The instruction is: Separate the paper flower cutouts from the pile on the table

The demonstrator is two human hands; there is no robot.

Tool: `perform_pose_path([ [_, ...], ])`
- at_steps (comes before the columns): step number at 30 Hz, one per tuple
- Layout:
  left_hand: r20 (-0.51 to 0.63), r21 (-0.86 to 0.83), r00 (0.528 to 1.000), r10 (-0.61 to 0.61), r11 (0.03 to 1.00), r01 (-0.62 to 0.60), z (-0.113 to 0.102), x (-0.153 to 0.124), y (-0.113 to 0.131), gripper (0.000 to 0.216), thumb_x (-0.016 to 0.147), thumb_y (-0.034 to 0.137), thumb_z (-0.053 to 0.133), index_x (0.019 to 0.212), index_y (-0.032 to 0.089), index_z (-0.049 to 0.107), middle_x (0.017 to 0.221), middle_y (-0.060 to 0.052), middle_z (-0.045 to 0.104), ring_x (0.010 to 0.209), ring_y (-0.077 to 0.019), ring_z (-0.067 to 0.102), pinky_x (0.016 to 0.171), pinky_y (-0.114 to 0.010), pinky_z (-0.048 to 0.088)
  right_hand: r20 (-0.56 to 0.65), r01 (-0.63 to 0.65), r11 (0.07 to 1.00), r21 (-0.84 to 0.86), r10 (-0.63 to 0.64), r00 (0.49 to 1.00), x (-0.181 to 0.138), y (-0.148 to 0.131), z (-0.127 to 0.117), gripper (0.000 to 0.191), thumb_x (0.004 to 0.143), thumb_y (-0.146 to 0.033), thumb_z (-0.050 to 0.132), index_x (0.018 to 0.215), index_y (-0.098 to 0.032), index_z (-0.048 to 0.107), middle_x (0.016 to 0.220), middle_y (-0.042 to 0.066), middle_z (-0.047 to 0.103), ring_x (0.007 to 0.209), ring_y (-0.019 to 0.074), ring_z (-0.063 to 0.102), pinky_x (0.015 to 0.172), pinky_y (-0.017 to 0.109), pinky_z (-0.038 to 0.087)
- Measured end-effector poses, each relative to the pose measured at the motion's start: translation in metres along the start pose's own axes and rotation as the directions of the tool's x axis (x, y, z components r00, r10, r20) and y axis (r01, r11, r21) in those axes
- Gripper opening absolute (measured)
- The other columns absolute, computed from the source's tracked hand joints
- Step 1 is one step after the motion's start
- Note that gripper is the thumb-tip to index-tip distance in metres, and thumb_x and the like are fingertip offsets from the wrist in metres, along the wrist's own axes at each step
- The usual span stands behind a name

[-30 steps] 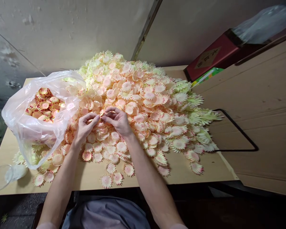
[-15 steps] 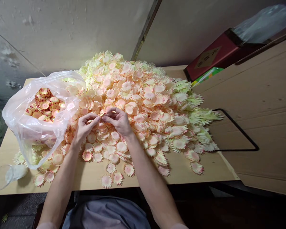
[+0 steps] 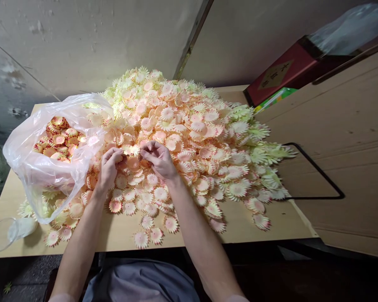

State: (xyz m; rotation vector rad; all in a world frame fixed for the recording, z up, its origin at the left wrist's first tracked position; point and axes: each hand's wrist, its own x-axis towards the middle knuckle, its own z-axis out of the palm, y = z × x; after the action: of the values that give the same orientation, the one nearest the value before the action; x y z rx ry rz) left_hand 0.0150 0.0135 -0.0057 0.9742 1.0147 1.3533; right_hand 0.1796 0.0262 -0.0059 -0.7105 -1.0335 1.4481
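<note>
A broad heap of artificial flower petal discs (image 3: 176,126), pale pink and yellow with frilled edges, covers the table in front of me. My left hand (image 3: 109,165) is over the heap's near left part, thumb and fingers pinched at the edge of a petal disc (image 3: 123,158). To its right, my right hand (image 3: 159,159) is closed in a pinch; its fingertips hide whatever they hold. Pale petal discs (image 3: 131,149) show in the gap between the hands. Left of my left hand, an open clear plastic bag (image 3: 22,147) holds darker red-and-yellow petal discs (image 3: 59,139).
A clear glass (image 3: 3,235) is at the table's (image 3: 119,243) near left corner. On the right, a cardboard sheet (image 3: 334,147) leans with a black metal bar (image 3: 318,172) by it. A red box (image 3: 280,75) stands at the back right, against the wall (image 3: 91,42).
My hands, which met fingertip to fingertip, have moved apart: the left one to the left, the right one slightly right. The heap and the bag look unchanged.
</note>
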Motion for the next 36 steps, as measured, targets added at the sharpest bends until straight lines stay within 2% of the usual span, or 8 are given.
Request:
perform_pose_path([
  [3,-0.006,0.029,1.0,0.001,1.0,-0.001,0.0,0.0,-0.002,0.024,0.077,0.037,0.07,0.07,0.018,0.059,0.064,0.002,0.054,0.058,-0.0089,0.049,0.053,-0.019,0.038,-0.016,-0.022,0.999,0.042,0.023,1.0,-0.001,-0.004,0.0,0.043,0.066,-0.038,0.084,0.075,-0.023,0.045,0.079,-0.004,0.057,0.068,0.01,0.055,0.066,0.025,0.052],
  [7,-0.011,0.034,1.0,0.019,0.999,-0.019,0.004,-0.001,-0.006,0.027,0.077,0.04,0.07,0.069,0.017,0.057,0.061,0.003,0.049,0.053,-0.0074,0.044,0.05,-0.019,0.037,0.0,-0.024,0.997,0.072,0.024,1.0,-0.003,-0.008,0.002,0.046,0.065,-0.037,0.084,0.076,-0.024,0.042,0.079,-0.004,0.057,0.068,0.0104,0.055,0.066,0.024,0.051],
  [14,-0.024,-0.04,0.999,-0.024,0.999,0.023,0.011,-0.002,-0.011,0.028,0.077,0.038,0.069,0.068,0.017,0.053,0.058,0.005,0.043,0.049,-0.0065,0.039,0.046,-0.019,0.033,0.208,0.006,0.999,0.054,-0.017,0.978,-0.01,-0.011,0.004,0.038,0.074,-0.032,0.08,0.078,-0.023,0.042,0.078,-0.002,0.059,0.07,0.0115,0.052,0.07,0.026,0.048],
  [17,-0.013,-0.095,1.0,-0.028,0.995,0.026,0.01,-0.002,-0.016,0.032,0.075,0.042,0.071,0.068,0.017,0.052,0.062,0.005,0.044,0.051,-0.0063,0.04,0.048,-0.018,0.035,0.237,0.005,1.0,0.016,-0.009,0.972,-0.01,-0.011,0.003,0.038,0.074,-0.031,0.08,0.077,-0.023,0.043,0.079,-0.001,0.06,0.071,0.0121,0.052,0.07,0.026,0.047],
  [24,-0.01,-0.098,1.0,-0.03,0.995,0.029,0.013,-0.003,-0.02,0.034,0.075,0.045,0.071,0.068,0.017,0.052,0.061,0.004,0.045,0.053,-0.0071,0.041,0.049,-0.019,0.036,0.219,0.002,1.0,-0.001,-0.001,0.976,-0.01,-0.016,0.001,0.044,0.071,-0.034,0.081,0.073,-0.024,0.038,0.074,-0.001,0.056,0.066,0.0124,0.046,0.062,0.026,0.042],
  [31,0.05,-0.08,0.999,0.011,0.997,-0.007,0.014,-0.007,-0.025,0.031,0.079,0.041,0.069,0.069,0.016,0.055,0.061,0.004,0.049,0.053,-0.0067,0.042,0.051,-0.02,0.035,0.156,0.041,0.999,-0.027,-0.036,0.987,-0.016,-0.019,0.003,0.056,0.066,-0.041,0.083,0.07,-0.024,0.029,0.067,-0.003,0.047,0.06,0.0132,0.043,0.055,0.027,0.04],
  [34,0.019,-0.138,1.0,-0.007,0.99,0.01,0.009,-0.005,-0.026,0.029,0.081,0.04,0.067,0.07,0.017,0.052,0.063,0.003,0.055,0.051,-0.0064,0.042,0.05,-0.02,0.033,0.091,0.156,0.987,-0.032,-0.152,0.984,-0.016,-0.031,0.0,0.065,0.06,-0.051,0.084,0.068,-0.025,0.025,0.059,-0.004,0.039,0.054,0.0134,0.039,0.047,0.026,0.038],
  [36,-0.02,-0.197,0.999,-0.036,0.98,0.031,0.006,-0.003,-0.024,0.029,0.079,0.039,0.068,0.072,0.017,0.05,0.064,0.002,0.058,0.051,-0.0064,0.044,0.049,-0.019,0.033,0.041,0.262,0.962,-0.083,-0.259,0.965,-0.011,-0.047,-0.004,0.064,0.06,-0.053,0.084,0.067,-0.025,0.027,0.057,-0.005,0.039,0.053,0.0135,0.04,0.046,0.026,0.039],
])
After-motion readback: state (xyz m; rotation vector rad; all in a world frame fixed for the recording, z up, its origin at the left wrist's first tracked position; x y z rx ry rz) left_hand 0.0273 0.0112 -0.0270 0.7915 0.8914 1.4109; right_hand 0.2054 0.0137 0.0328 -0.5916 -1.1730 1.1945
